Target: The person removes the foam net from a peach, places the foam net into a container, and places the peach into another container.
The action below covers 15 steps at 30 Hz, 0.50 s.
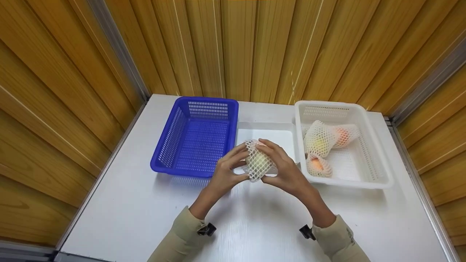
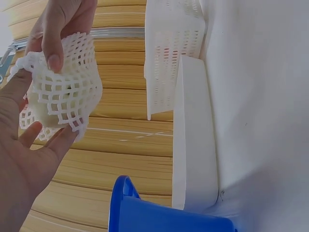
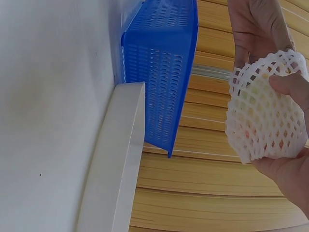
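Blue basket (image 1: 204, 142): placed near the back left corner of the bench (image 1: 120, 189).

Left hand (image 1: 226, 170): raised near the basket's front right corner; fingers bowed part-way, spread around the left side of one netted fruit (image 1: 259, 163), which is gripped by them.

Netted fruit: pale yellow, sleeved in white foam net; held up off the bench between both hands, about the front edge of the shallow white tray (image 1: 269, 133). The tray is set between the two baskets, towards the bench's back edge.

Right hand (image 1: 285, 168): fingers likewise half-curled, the fruit's right side being gripped.

White basket (image 1: 349, 167): placed near the back right corner; three further netted fruits (image 1: 318, 140) are contained, grouped along its left edge.

Hazards, as judged: the fruit could be dropped and bruised on the tray's edge if either grip were slackened, since the foam may slide over the skin; the net could be torn by uneven pulling; the blue basket could be knocked were the left hand lowered carelessly.
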Available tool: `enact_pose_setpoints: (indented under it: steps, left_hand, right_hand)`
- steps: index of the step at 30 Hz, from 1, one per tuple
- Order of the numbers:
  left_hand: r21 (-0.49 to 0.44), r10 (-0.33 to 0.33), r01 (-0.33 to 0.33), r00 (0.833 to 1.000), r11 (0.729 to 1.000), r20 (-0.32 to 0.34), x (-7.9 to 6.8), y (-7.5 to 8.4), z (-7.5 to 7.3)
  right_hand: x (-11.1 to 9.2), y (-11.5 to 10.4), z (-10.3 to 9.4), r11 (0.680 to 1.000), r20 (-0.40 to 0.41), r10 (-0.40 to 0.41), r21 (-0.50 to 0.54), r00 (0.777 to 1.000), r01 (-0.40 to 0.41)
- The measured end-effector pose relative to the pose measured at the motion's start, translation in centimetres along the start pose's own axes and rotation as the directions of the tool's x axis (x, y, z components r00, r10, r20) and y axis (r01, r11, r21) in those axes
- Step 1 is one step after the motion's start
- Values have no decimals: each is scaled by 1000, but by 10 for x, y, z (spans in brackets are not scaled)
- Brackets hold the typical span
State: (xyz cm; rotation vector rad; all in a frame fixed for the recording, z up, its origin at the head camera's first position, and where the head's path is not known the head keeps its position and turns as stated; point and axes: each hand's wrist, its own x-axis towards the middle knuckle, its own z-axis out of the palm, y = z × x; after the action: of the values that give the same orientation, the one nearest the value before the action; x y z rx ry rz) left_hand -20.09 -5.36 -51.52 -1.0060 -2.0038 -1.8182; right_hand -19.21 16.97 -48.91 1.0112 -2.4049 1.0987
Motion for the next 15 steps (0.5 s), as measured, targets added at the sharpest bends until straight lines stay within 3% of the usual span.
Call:
enact_pose_setpoints:
  steps: [15]
  left_hand:
    - [22,-20,22,997,1000,-76,10,-1,5]
  right_hand:
    - [9,0,0,999,-55,-29,12,998,30]
